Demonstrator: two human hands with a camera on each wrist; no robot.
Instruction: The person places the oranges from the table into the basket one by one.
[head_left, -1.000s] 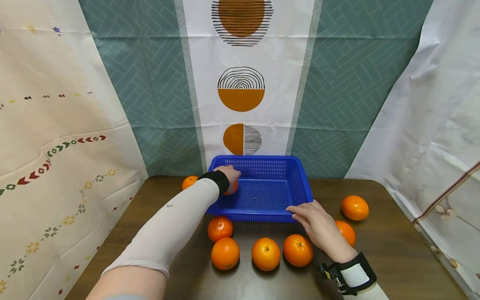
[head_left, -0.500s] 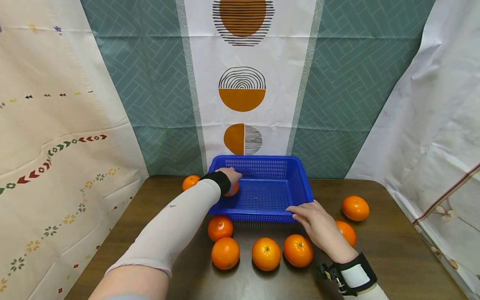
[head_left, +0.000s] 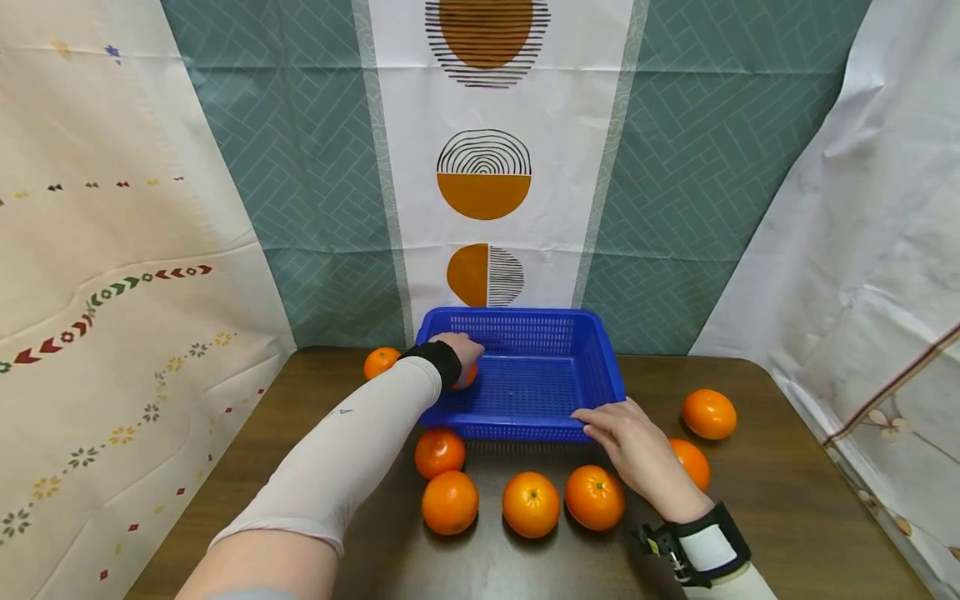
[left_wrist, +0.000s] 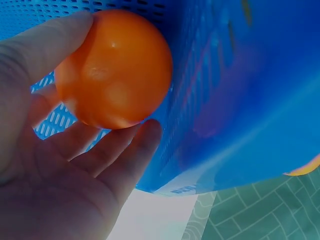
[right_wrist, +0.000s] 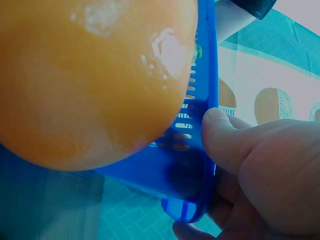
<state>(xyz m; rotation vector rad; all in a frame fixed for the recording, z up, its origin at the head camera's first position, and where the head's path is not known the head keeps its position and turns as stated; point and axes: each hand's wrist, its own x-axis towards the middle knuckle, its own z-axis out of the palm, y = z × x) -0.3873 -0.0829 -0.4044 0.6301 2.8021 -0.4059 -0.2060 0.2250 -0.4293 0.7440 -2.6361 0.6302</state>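
Note:
A blue perforated plastic basket (head_left: 517, 423) stands at the back of the table. My left hand (head_left: 459, 348) reaches into its left side and holds an orange (left_wrist: 117, 72). In the left wrist view the thumb lies on one side of the fruit and the fingers curve around the other, close to the basket's wall. My right hand (head_left: 637, 450) grips the front right part of the rim, thumb on one side and fingers on the other in the right wrist view. A large orange (right_wrist: 95, 80) fills much of that view beside the basket.
In front of the basket sit a reddish orange (head_left: 439, 452), an orange (head_left: 450, 502), and a pair further right (head_left: 531, 504). Another orange (head_left: 382, 362) lies left of the basket, and one (head_left: 708, 414) lies at the right. A patterned cloth (head_left: 483, 225) hangs behind the brown table (head_left: 787, 500).
Both hands stay in nearly the same place, the left on the orange inside the basket and the right on the rim. Only a slight shift of the head view shows.

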